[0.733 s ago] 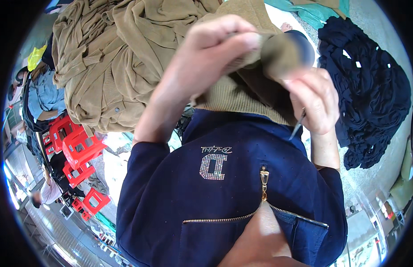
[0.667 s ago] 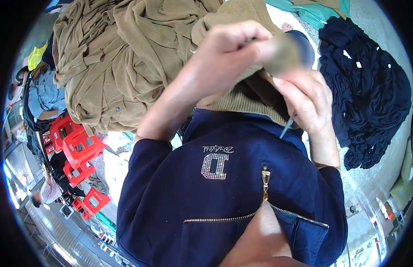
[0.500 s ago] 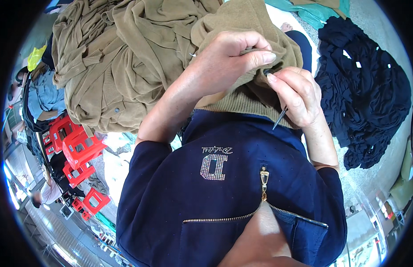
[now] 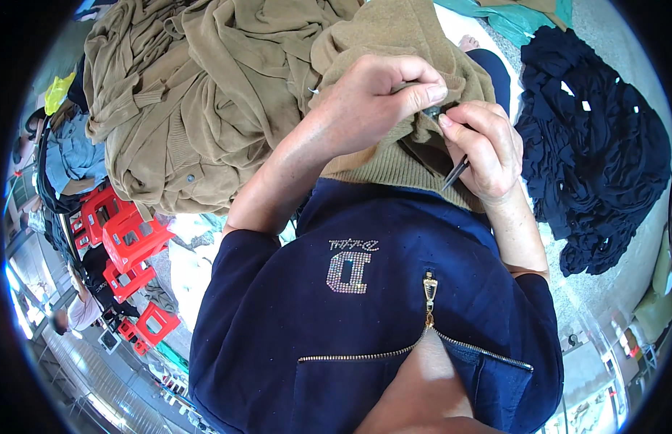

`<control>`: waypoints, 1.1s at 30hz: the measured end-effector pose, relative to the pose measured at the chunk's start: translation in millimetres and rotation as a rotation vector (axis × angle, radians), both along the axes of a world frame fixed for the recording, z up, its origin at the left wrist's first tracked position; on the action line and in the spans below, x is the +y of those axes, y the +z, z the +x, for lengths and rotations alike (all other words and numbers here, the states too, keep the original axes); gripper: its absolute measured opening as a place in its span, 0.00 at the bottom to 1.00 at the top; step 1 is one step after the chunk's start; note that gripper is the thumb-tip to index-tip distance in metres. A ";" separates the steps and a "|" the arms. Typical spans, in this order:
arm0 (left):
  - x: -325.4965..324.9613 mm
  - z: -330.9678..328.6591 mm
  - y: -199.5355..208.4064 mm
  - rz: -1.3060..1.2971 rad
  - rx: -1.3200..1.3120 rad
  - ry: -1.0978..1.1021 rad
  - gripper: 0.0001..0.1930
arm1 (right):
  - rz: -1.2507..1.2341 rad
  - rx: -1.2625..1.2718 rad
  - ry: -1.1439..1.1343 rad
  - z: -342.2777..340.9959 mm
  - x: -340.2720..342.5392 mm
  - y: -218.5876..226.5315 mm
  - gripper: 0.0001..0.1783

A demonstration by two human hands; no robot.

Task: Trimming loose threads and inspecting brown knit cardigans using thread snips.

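Observation:
A brown knit garment (image 4: 397,32) with a ribbed hem lies over my lap. My left hand (image 4: 383,94) is closed in a pinch on its edge, thumb against fingers. Just below that thumb, a small dark button (image 4: 433,113) shows partly between my two hands. My right hand (image 4: 488,148) is curled, its thumb and forefinger pressed together close to the button. A slim, pointed metal tool (image 4: 456,173) sticks out beneath its fingers, tip downward. Whether the right fingertips also grip thread or cloth is too small to make out.
A large heap of brown knitwear (image 4: 227,87) lies to the left. Dark navy garments (image 4: 589,159) are piled at the right. Red plastic stools (image 4: 137,239) and blue-grey cloth (image 4: 75,155) stand far left, where another person (image 4: 81,312) is visible. Green sheeting (image 4: 520,22) lies at the back.
The right hand has shifted slightly and the metal tool has turned a little in it. The button now looks paler and more tilted. My left hand stays nearly in place.

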State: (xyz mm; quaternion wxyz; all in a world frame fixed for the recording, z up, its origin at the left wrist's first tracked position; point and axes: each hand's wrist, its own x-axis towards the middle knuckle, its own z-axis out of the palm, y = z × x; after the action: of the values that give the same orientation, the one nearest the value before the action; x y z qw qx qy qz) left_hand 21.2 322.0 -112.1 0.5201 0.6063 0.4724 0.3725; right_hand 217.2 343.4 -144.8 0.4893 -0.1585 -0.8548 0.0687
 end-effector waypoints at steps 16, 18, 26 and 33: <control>-13.6 -1.0 5.3 0.205 0.196 0.064 0.12 | -0.499 -0.095 -0.051 -4.1 -0.1 0.5 0.15; -13.4 -1.4 4.8 0.143 0.252 0.114 0.12 | -0.468 -0.086 -0.019 -4.2 -0.5 -2.5 0.14; -7.3 -13.4 -5.7 0.368 0.528 -0.131 0.12 | -0.450 -0.001 0.058 -5.6 2.2 -8.0 0.12; -5.9 -5.6 -9.7 0.667 0.625 -0.050 0.08 | -0.524 0.011 -0.032 -3.1 -1.7 -3.3 0.10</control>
State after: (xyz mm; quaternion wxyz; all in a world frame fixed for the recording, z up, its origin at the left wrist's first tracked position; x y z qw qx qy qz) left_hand 15.6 316.0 -121.8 0.1381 0.8351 0.4461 0.2908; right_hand 214.1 341.7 -148.2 0.4370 -0.2933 -0.8026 0.2809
